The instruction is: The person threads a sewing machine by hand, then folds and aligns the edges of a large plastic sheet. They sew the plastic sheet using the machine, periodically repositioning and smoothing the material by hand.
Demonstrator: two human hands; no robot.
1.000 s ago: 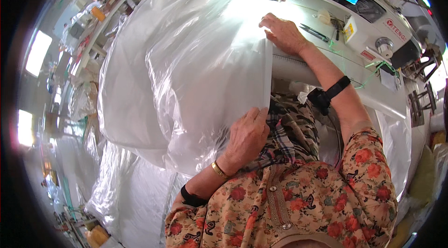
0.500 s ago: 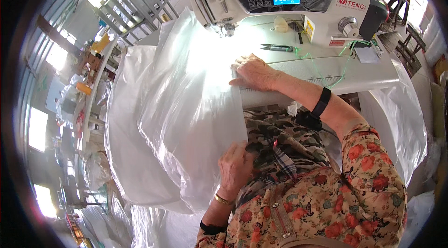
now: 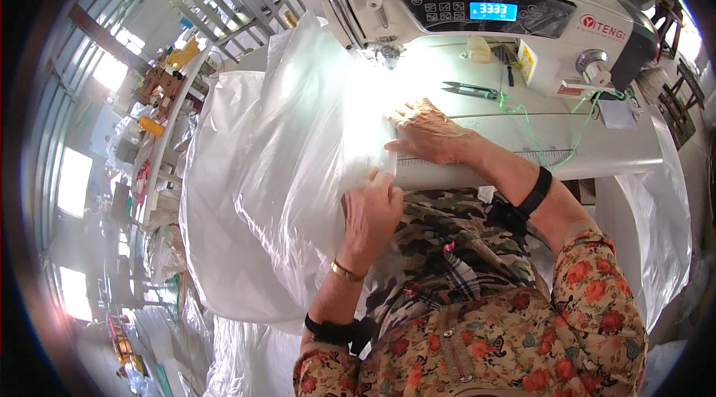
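Note:
A large translucent white plastic sheet [image 3: 298, 151] hangs over the left of the sewing table and rises toward the sewing machine [image 3: 492, 13]. Its right edge runs under the lit needle area [image 3: 388, 57]. My left hand [image 3: 371, 212] is closed on that edge near the table's front, fingers curled. Farther forward, my right hand [image 3: 431, 132] grips the same edge just in front of the needle, thumb toward me. Glare partly washes out its fingertips and the sheet under them. Whether the needle touches the sheet cannot be made out.
Black thread snips [image 3: 470, 90] lie on the table [image 3: 485, 128] beyond my right hand. Loose green thread [image 3: 531, 132] trails near a ruler scale. More clear plastic [image 3: 649, 210] hangs at the right. A cluttered bench [image 3: 160, 151] and metal racks [image 3: 231, 1] stand at the left.
My left hand has moved forward along the sheet's edge, closer to my right hand. My right hand remains by the needle. The whole view has shifted slightly.

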